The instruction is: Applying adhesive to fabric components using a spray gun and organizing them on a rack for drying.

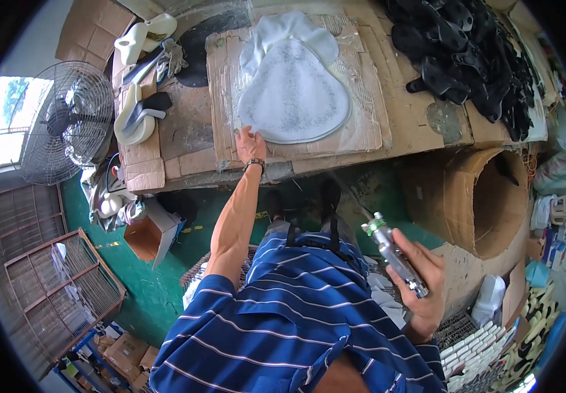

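A pear-shaped white pad [294, 92], speckled grey, lies on layered cardboard sheets [365, 124] at the middle of the bench. White fabric [256, 46] spreads out from under its far end. At the pad's near left edge, my left hand [250, 145] has its fingers closed on the rim; the fingertips are partly hidden. My right hand [424, 272] is wrapped round a metal spray gun [391, 252] with a green fitting, held low at my right side, away from the bench. Its front end points toward the bench.
Black moulded parts [456, 49] are heaped at the bench's far right. Cream curved parts [137, 118] and a glove [171, 59] lie on the left, near a caged fan [66, 121]. Below the bench stand a large cardboard tube [469, 196] and an open box [152, 232].
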Tool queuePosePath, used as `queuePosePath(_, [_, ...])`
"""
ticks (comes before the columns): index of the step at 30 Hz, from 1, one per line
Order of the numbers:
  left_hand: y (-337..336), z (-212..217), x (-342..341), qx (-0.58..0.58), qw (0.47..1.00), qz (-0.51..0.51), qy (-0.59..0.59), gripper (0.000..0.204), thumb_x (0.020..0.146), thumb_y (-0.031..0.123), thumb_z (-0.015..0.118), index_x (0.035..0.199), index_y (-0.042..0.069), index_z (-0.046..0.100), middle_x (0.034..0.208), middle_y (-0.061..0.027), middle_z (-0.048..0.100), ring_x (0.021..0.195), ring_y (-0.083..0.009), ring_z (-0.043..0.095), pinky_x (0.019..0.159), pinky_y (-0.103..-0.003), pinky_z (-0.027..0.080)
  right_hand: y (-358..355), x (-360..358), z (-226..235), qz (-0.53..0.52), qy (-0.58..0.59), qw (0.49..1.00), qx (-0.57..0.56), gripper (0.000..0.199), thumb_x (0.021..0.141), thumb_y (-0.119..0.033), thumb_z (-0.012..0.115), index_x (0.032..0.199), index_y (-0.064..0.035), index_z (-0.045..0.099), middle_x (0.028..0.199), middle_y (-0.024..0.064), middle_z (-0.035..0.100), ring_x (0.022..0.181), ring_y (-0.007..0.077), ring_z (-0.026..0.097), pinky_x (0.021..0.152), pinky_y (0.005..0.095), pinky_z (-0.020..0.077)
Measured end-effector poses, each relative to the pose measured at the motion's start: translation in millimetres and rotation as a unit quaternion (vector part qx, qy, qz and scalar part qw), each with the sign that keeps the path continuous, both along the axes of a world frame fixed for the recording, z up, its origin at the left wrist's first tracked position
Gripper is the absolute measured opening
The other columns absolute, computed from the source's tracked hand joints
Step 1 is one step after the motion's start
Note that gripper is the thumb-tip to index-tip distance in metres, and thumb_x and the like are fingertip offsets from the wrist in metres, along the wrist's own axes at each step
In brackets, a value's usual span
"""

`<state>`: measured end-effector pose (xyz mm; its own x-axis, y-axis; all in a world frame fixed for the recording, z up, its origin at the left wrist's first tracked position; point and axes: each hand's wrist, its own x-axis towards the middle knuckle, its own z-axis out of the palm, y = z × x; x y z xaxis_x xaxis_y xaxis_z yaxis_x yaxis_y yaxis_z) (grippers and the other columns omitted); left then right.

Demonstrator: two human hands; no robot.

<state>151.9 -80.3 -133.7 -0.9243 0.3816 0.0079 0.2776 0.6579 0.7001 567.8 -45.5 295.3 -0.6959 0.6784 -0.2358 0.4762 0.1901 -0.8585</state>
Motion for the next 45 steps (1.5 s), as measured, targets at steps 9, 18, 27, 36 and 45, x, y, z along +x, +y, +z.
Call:
queuePosePath(9, [18, 25, 1, -0.155, 0.988, -0.006, -0.015, 0.025, 0.084, 0.025, 0.077, 0.107, 0.017, 0.071, 0.107, -0.0098, 0.064, 0.105, -0.0321, 0.065, 0.089, -0.045, 0.052, 15, 9, -2, -0.096, 0.007, 0.992, 0.081, 0.051, 0.088, -0.002, 0.073, 0.138, 0.0024, 0.064, 0.111, 0.02, 0.072, 0.096, 0.0262, 0.071, 0.084, 0.0327, 0.0533])
queuePosePath(18, [44, -12, -16, 0.095, 0.962, 0.193, -0.168, 0.019, 0.083, 0.008, 0.065, 0.102, 0.005, 0.066, 0.095, -0.0117, 0.067, 0.092, -0.0283, 0.069, 0.083, -0.045, 0.054, 47, -1, -1, -0.058, 0.051, 0.99, 0.122, 0.05, 0.093, -0.004, 0.072, 0.141, 0.0026, 0.061, 0.105, 0.0158, 0.071, 0.089, 0.0209, 0.069, 0.08, 0.029, 0.0534])
queuePosePath(27, [70, 130, 2, 0.593, 0.572, 0.188, -0.535, 0.03, 0.071, 0.011, 0.057, 0.064, 0.024, 0.031, 0.061, 0.0054, 0.034, 0.051, -0.0124, 0.035, 0.048, -0.028, 0.03, 45, -5, -43, -0.1, 0.102, 0.988, 0.05, 0.049, 0.095, -0.004, 0.07, 0.141, 0.0063, 0.06, 0.096, 0.0075, 0.07, 0.087, 0.0145, 0.064, 0.08, 0.0274, 0.0524])
queuePosePath(36, [-52, 313, 107, 0.803, 0.438, 0.1, -0.391, 0.042, 0.071, 0.012, 0.056, 0.111, -0.002, 0.061, 0.106, -0.0119, 0.069, 0.099, -0.0292, 0.065, 0.101, -0.043, 0.05, 73, -19, -25, 0.082, -0.052, 0.995, -0.03, 0.023, 0.099, -0.012, 0.07, 0.114, 0.0057, 0.07, 0.096, 0.0084, 0.071, 0.087, 0.015, 0.064, 0.08, 0.026, 0.0503])
queuePosePath(45, [-258, 268, 222, 0.901, 0.308, 0.285, -0.107, 0.056, 0.072, 0.01, 0.053, 0.126, -0.004, 0.06, 0.123, -0.0163, 0.07, 0.117, -0.0366, 0.065, 0.113, -0.053, 0.045, 61, -109, -37, 0.422, -0.066, 0.902, 0.053, 0.031, 0.098, -0.017, 0.072, 0.122, 0.0021, 0.069, 0.094, 0.0071, 0.068, 0.085, 0.0151, 0.063, 0.077, 0.0309, 0.0503])
